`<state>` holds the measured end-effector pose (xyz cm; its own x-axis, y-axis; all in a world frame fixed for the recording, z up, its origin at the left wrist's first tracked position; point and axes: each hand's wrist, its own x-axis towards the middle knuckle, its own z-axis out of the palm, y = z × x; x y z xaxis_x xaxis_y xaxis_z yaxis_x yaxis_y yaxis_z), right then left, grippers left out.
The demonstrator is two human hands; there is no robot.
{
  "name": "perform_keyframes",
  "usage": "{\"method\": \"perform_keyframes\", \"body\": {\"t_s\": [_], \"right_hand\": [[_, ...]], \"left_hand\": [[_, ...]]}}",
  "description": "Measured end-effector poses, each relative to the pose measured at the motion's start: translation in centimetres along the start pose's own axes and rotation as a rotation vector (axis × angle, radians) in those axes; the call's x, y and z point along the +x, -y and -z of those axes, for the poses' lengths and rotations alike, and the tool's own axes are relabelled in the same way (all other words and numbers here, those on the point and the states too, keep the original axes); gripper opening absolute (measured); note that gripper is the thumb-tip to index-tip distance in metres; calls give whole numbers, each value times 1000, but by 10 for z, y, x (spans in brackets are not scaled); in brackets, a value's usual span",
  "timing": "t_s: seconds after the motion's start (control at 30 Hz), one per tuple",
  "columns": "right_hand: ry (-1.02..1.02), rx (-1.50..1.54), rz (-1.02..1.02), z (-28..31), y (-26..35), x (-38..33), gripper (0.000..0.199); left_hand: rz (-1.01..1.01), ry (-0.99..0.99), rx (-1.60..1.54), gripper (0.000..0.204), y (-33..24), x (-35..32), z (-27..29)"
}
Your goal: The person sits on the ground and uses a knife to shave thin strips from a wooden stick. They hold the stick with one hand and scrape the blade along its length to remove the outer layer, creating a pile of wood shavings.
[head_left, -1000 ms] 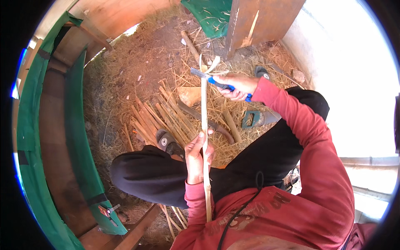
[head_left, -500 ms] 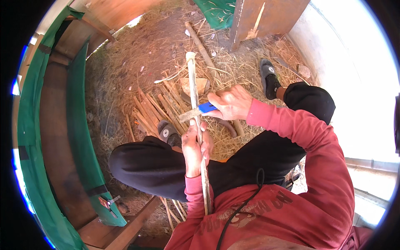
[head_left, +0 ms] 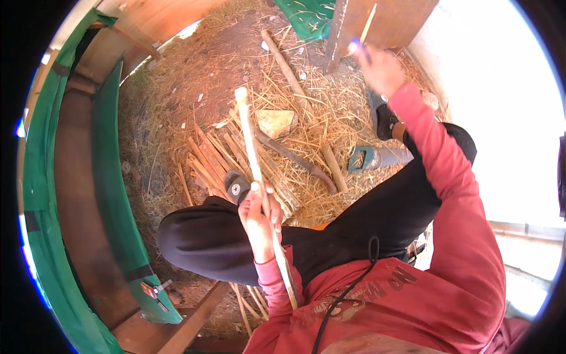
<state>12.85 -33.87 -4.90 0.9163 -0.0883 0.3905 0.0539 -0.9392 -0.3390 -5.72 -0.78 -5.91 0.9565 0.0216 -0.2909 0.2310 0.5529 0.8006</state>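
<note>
A long, pale, peeled wooden stick [head_left: 250, 141] runs from near my belly out over the ground, tilted slightly to the left. My left hand [head_left: 259, 219] is closed around its middle. Away from the stick, up and to the right, my right hand [head_left: 382, 72] is raised near a brown board. Its fingers are closed on a blue-handled knife [head_left: 358, 48], which is blurred now; its blade cannot be made out clearly. Split wood pieces [head_left: 213, 158] lie in a heap beyond my left leg, beside my sandalled foot.
A handsaw with a green handle [head_left: 360, 159] lies by my right leg. A yellowish stone [head_left: 275, 123], a dark curved branch [head_left: 298, 160] and a longer pole [head_left: 285, 69] rest on straw. Green sheeting [head_left: 112, 165] lines the left, the brown board [head_left: 386, 26] stands upper right.
My right hand has swung the knife off the stick, up and to the right. The stick's far end has shifted left, with my left hand slightly lower, uncovering the handsaw.
</note>
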Motion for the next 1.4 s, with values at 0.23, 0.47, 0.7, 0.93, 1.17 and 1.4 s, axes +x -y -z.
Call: {"method": "perform_keyframes", "body": {"t_s": [0.23, 0.47, 0.7, 0.93, 1.17, 1.4], "right_hand": [[410, 430, 696, 8, 95, -84, 37], [252, 245, 630, -13, 107, -94, 42], [21, -100, 362, -19, 70, -43, 42], [648, 796, 28, -28, 75, -47, 49], [457, 531, 515, -19, 97, -75, 43], [158, 403, 655, -16, 112, -94, 38]], "left_hand": [[21, 109, -153, 32, 2, 13, -6], [86, 138, 21, 36, 11, 7, -23], [70, 82, 268, 33, 7, -2, -38], [-93, -26, 495, 26, -12, 9, -51], [-246, -132, 532, 29, -18, 15, -49], [-161, -35, 397, 24, -20, 4, -54]]}}
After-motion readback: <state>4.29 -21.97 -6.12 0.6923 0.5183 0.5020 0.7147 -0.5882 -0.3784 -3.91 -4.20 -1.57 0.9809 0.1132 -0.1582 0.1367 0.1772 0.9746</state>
